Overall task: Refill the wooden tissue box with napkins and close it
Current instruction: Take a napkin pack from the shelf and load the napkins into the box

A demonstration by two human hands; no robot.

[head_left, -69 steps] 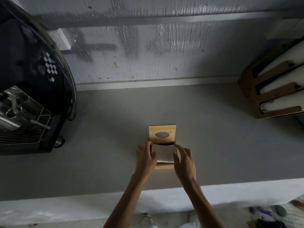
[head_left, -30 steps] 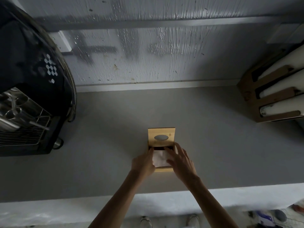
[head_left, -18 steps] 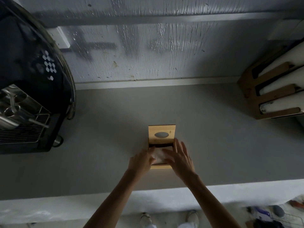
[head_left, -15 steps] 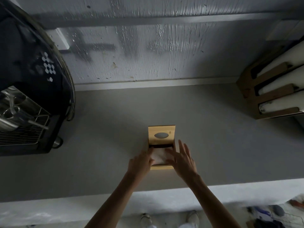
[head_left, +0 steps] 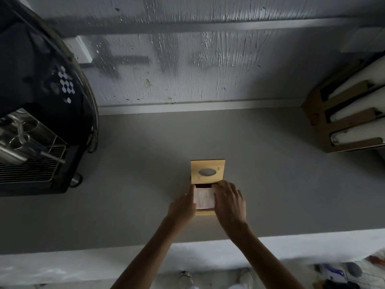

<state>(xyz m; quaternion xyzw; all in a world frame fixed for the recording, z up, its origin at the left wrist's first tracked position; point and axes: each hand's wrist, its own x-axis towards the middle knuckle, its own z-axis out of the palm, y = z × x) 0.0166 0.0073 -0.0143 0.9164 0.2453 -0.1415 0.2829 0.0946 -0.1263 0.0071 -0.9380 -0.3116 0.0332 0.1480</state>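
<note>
The wooden tissue box [head_left: 205, 213] stands on the grey counter, its lid [head_left: 207, 171] with an oval slot swung up and back. A stack of pale napkins [head_left: 204, 198] fills the open box. My left hand [head_left: 183, 207] rests against the box's left side, fingertips at the napkins' left edge. My right hand [head_left: 229, 200] lies flat on the right part of the napkins, fingers reaching to the back rim. Neither hand grips anything that I can see.
A black coffee machine [head_left: 37, 113] with a metal drip grate stands at the left. A wooden rack [head_left: 345, 122] holding white rolls sits at the right against the wall. The counter's pale front edge [head_left: 83, 261] runs below my arms.
Both hands have pressed the napkins down into the box; my right hand slid forward over the stack toward the back rim. The lid stays up.
</note>
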